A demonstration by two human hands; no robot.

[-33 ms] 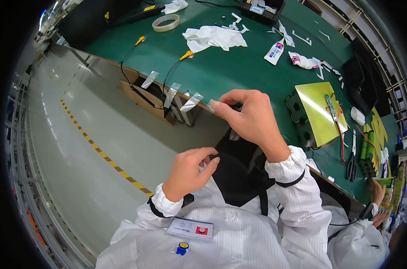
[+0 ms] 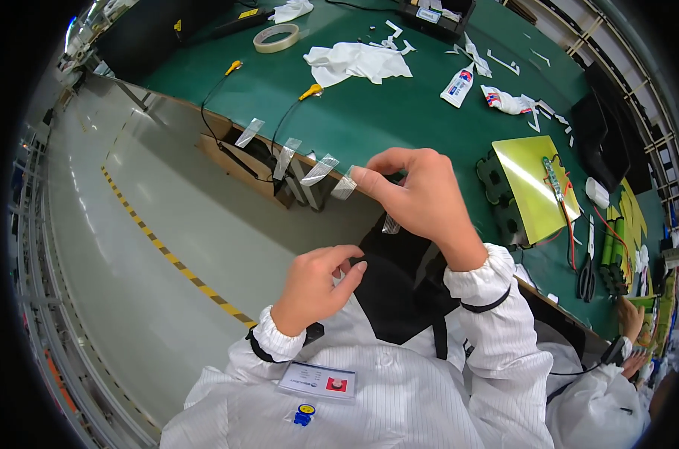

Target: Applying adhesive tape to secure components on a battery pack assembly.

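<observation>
At the near edge of the green table, my right hand is closed, thumb against index finger, on the top of a short strip of clear tape. That strip hangs down over the edge. Beside it, several similar strips, such as this tape piece, cling to the same edge. Another strip shows below my right hand. My left hand hovers lower, in front of my body, with fingers loosely bent and thumb apart from them; nothing is visible in it.
A tape roll, crumpled white cloth and white tube lie on the table. To the right are a yellow-topped battery pack with wires and black-handled scissors. A co-worker's hand works at far right.
The tape strip under my right thumb now hangs flat and shows fully over the table edge; before, only a small bit of it showed. My left hand stays in place.
</observation>
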